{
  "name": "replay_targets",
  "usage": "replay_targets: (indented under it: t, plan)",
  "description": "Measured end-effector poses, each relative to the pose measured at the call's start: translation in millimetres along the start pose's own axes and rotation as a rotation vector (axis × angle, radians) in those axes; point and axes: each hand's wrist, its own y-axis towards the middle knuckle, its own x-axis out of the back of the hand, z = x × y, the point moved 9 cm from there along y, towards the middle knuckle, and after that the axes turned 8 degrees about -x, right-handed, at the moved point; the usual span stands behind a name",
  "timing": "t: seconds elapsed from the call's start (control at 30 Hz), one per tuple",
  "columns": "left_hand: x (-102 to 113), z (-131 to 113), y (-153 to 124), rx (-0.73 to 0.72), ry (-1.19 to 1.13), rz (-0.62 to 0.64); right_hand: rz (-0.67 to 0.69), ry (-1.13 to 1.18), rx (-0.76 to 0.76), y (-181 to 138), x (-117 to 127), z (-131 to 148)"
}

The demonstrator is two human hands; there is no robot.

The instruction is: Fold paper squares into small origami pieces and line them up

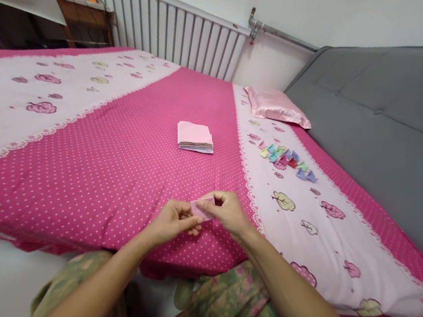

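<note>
Both my hands meet over the near edge of the bed, pinching a small folded piece of pink paper point(201, 209) between them. My left hand point(173, 221) grips its lower left side with fingers curled. My right hand point(226, 211) pinches its right side from above. Farther back on the pink dotted sheet lies a stack of pink paper squares point(194, 136). To the right, a cluster of several small folded paper pieces in many colours point(289, 161) lies on the pale strip of the sheet.
The bed point(100, 167) has a pink polka-dot sheet with pale printed bands. A pink satin pillow point(275, 106) lies at the back right by a grey padded headboard point(381, 121). A white radiator point(171, 33) lines the far wall. My knees show below in green floral cloth.
</note>
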Motion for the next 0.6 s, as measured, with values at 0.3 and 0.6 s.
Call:
replay_targets:
  t: [0.3,0.6]
  plan:
    - [-2,8,1,0.041,-0.035,0.025,-0.019,-0.036,0.003,3,3,0]
    - [19,11,1,0.038,-0.165,-0.229,0.004,0.105,-0.092,5,6,-3]
